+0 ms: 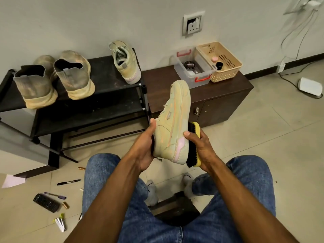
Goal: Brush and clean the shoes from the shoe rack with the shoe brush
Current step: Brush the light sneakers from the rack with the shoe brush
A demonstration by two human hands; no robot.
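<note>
Here, head view — a seated person in blue jeans holds work above the knees. The left hand (145,146) grips a pale yellow-green sneaker (172,123) from its left side, thumb up along the upper, fingers hidden behind it. The sneaker stands toe-up, heel low toward the lap, pink patch near the heel. The right hand (199,148) curls round a shoe brush (193,144) with a yellow back; its black bristles press against the sneaker's sole side, just right of the shoe. Thumb tip lies on the shoe's edge.

Beyond the left hand, up and to the left, stands a black shoe rack (112,95). On its top shelf — a pair of dusty grey slip-on shoes (54,78), heels toward the camera, and the matching sneaker (125,62) further right, toe toward the wall.

Beyond the right hand sits a low brown cabinet (219,99). On it, a clear box (192,67) with red clips holds a black polish tin (189,64); touching its right side is a beige basket (221,62).

Below the left forearm, on the tiled floor, lie markers (68,182) and a dark remote (46,202).
</note>
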